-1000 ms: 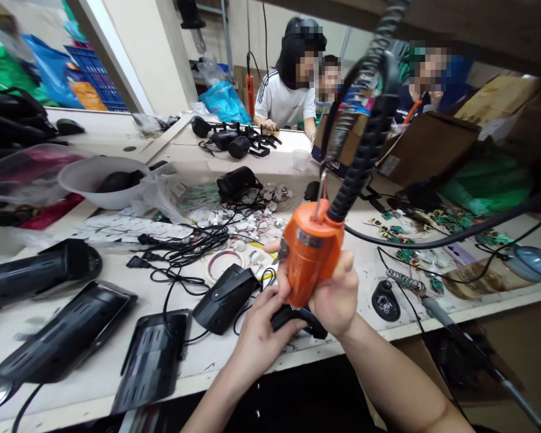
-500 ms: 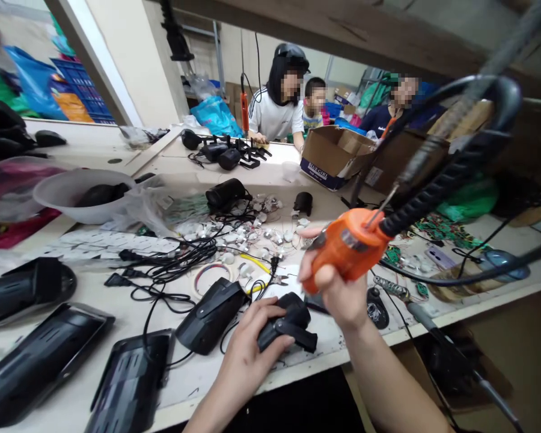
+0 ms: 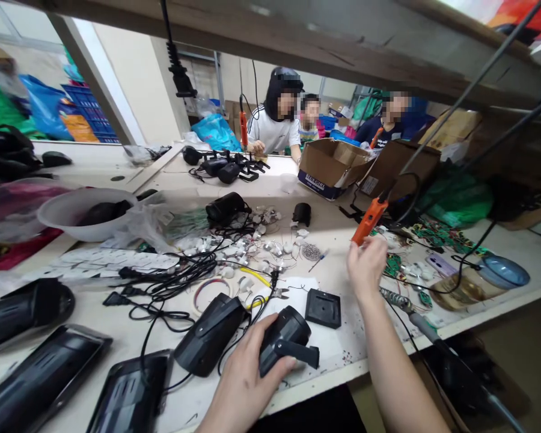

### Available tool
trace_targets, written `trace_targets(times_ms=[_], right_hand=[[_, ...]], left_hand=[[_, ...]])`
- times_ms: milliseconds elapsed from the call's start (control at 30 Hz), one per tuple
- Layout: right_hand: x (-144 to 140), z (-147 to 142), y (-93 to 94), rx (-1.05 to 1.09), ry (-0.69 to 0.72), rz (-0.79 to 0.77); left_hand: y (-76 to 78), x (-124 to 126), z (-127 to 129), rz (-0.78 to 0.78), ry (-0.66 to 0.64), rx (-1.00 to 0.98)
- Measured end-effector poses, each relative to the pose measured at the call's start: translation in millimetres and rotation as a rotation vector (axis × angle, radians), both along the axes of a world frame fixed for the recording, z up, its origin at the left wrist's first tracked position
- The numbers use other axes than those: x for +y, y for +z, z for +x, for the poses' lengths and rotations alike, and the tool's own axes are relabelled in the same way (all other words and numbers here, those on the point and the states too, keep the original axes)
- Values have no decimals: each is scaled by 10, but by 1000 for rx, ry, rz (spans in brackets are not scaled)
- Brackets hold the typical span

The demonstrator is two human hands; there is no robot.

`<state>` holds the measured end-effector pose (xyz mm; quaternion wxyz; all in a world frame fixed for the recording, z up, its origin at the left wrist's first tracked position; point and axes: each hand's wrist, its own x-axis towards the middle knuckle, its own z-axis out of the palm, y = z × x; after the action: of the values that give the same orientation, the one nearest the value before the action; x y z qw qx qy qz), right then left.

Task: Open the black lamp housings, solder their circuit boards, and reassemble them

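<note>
My left hand (image 3: 246, 373) is wrapped round a black camera-shaped housing (image 3: 285, 337) with a round open end and a hinged bracket arm, held at the front edge of the bench. Farther out to the right, the curled fingers of my right hand (image 3: 367, 264) close about the lower end of an orange electric screwdriver (image 3: 370, 218) that hangs tilted on a cord; its tip is hidden. Between the hands lies a square black plate (image 3: 323, 308) on white paper. Left of my left hand rests another black housing (image 3: 211, 334).
Several black housings (image 3: 45, 373) line the left front. Tangled black cables (image 3: 180, 270), small white parts, pliers (image 3: 279, 293) and a heap of screws (image 3: 312, 252) cover the middle. A soldering iron (image 3: 426, 328) sits at right. Behind are a carton (image 3: 329, 171) and people.
My right hand has moved forward and away with the screwdriver, uncovering the square plate and screws. My left hand keeps the housing, whose round end now faces up more. The view tilted slightly.
</note>
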<state>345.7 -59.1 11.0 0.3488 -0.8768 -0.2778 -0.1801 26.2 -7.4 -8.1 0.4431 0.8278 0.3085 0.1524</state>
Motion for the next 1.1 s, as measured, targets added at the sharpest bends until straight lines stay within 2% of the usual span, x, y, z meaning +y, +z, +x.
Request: trace_targets(times_ms=[100,200,300,400,500,600,700,800,900,1000,1100], right_hand=[[149,-33,-205,62,134,-232],[280,38,-311,120,245,-428],[281,87,-285,144,329,-558],[163,-23,-167,159,393,-618],[-85,-349,27,164,435,-587],[-475,-827,260,170,519,-502],[-901,-1290,392,224,771,-329],[-1197,-1597,315,325,879,-237],[-1335,-1738,126,467,840,-200],[-1390,-1793,1,572,780,-192],[-1415,-1825,-21,647,749,-200]], left_hand=[[22,15,28,-40,15,28],[17,0,49,-67,67,21],[-25,-37,47,-1,170,-22],[-73,-67,34,193,254,-110],[-88,-70,24,425,257,-189],[-60,-63,21,585,243,-192],[-18,-88,26,667,237,-158],[2,-175,25,709,181,-100],[-6,-291,3,693,102,-25],[-3,-350,-14,566,74,-16],[30,-320,16,377,97,34]])
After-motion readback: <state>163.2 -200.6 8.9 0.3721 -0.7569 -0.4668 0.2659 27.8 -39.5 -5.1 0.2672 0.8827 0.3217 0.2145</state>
